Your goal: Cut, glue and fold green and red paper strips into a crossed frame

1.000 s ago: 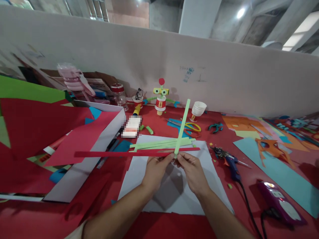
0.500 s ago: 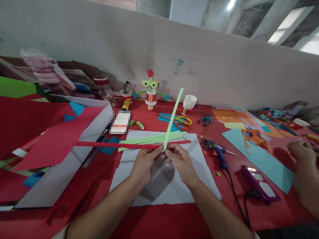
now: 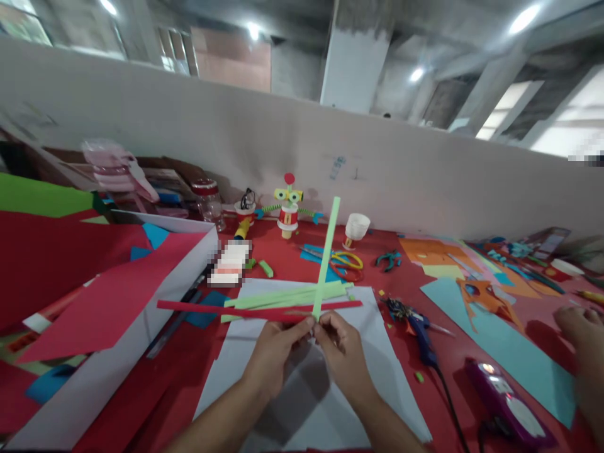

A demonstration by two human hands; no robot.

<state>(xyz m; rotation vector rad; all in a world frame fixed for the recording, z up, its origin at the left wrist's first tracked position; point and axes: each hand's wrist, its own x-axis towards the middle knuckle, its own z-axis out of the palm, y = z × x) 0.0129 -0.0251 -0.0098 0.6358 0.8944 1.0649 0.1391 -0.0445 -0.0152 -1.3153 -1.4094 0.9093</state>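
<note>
In the head view, I have both hands near each other over a white sheet on the red surface. My left hand is closed in a pinch on the near end of a long red strip, which runs out to the left. My right hand is pinched narrow on the foot of a pale green strip; that strip stands up from my fingertips, leaning slightly right, and meets the red one there.

Just beyond my hands lies a bundle of green strips, with the right end of a second red strip showing beside it. Farther off, a paper-cup figure stands near the wall, with stacked white cups to its right. Scissors with yellow and red handles and teal pliers lie on the far side.

To the right I see a blue glue gun, a purple box with a cable and a long light-blue sheet. Another person's hand is at the right edge. On the left, a white box holds coloured paper; a pale item beyond it is pixelated.
</note>
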